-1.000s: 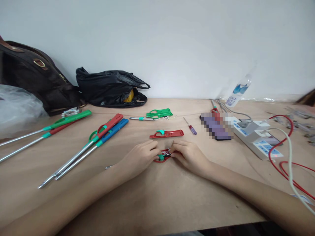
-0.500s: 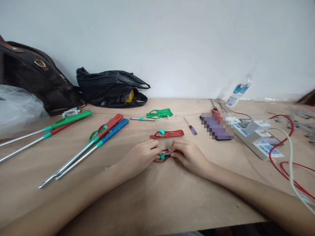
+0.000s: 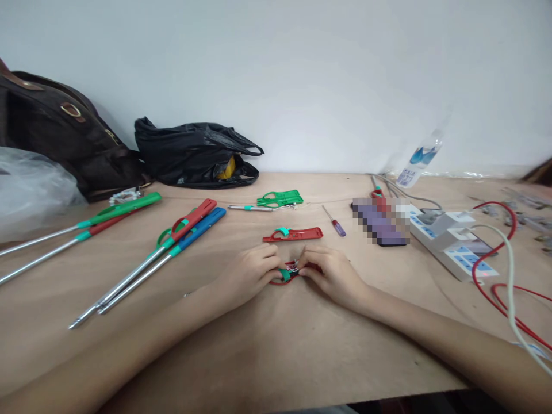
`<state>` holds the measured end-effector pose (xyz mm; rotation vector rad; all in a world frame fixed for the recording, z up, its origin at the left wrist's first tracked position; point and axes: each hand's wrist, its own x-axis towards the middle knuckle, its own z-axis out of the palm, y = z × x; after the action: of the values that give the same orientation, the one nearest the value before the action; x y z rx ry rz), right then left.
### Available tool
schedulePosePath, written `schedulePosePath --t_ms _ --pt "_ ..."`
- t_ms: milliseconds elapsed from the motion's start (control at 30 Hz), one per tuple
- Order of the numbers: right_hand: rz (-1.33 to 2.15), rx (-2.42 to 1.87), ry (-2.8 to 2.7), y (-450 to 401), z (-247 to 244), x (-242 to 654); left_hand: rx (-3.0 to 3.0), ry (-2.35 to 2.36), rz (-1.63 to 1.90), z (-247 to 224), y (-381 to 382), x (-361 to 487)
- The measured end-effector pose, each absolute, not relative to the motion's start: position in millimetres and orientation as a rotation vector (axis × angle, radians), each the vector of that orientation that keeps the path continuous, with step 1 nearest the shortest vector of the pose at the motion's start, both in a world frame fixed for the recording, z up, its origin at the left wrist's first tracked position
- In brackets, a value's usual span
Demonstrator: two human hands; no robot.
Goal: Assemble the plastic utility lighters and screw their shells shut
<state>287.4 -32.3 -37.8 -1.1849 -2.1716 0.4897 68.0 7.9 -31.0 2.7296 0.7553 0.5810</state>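
Observation:
Both hands work at a red lighter handle shell (image 3: 282, 282) lying on the table in the middle of the head view. Inside the shell show a green trigger piece (image 3: 285, 274), thin white wires (image 3: 292, 267) and a dark part. My left hand (image 3: 254, 270) pinches the shell's left end, fingers bent around it. From the right, my right hand (image 3: 330, 270) has its thumb and fingertips closed on the other end, which they partly hide. Just beyond lies another red handle half (image 3: 299, 234) with a green trigger.
Farther back are a green handle half (image 3: 280, 198), a thin metal tube (image 3: 254, 208) with wires, and a screwdriver (image 3: 335, 223). Long-necked lighters (image 3: 190, 230) lie left. A phone (image 3: 382, 224), power strip (image 3: 457, 253), cables and bottle (image 3: 420, 158) stand right; a black bag (image 3: 185, 152) sits behind.
My hands stay at the same spot on the red shell, with only slight finger shifts. Nothing else has visibly moved.

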Motion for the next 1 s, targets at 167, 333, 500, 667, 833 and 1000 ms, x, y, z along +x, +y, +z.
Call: schedulePosePath --t_ms 167,333,500,667,833,1000 --pt "0.567 -1.225 -2.122 -32.0 -37.5 287.2 2.819 0.767 0.606 -32.0 6.4 68.2" --pt "0.595 -1.237 -2.109 -31.9 -36.7 286.6 2.833 0.771 0.591 -35.1 7.7 66.7" --pt "0.608 -1.243 -2.092 -32.1 -36.8 286.0 2.765 0.779 0.627 -35.3 7.7 66.7" --pt "0.613 -1.255 -2.089 -32.1 -38.7 285.9 2.8 0.724 0.679 -32.1 6.4 68.1" --pt "0.589 -1.225 -2.102 -32.5 -39.3 285.6 2.91 0.73 0.678 -32.3 6.5 68.8" --pt "0.591 -1.198 -2.113 -33.0 -39.2 285.9 2.964 0.662 0.686 -34.2 6.8 68.0"
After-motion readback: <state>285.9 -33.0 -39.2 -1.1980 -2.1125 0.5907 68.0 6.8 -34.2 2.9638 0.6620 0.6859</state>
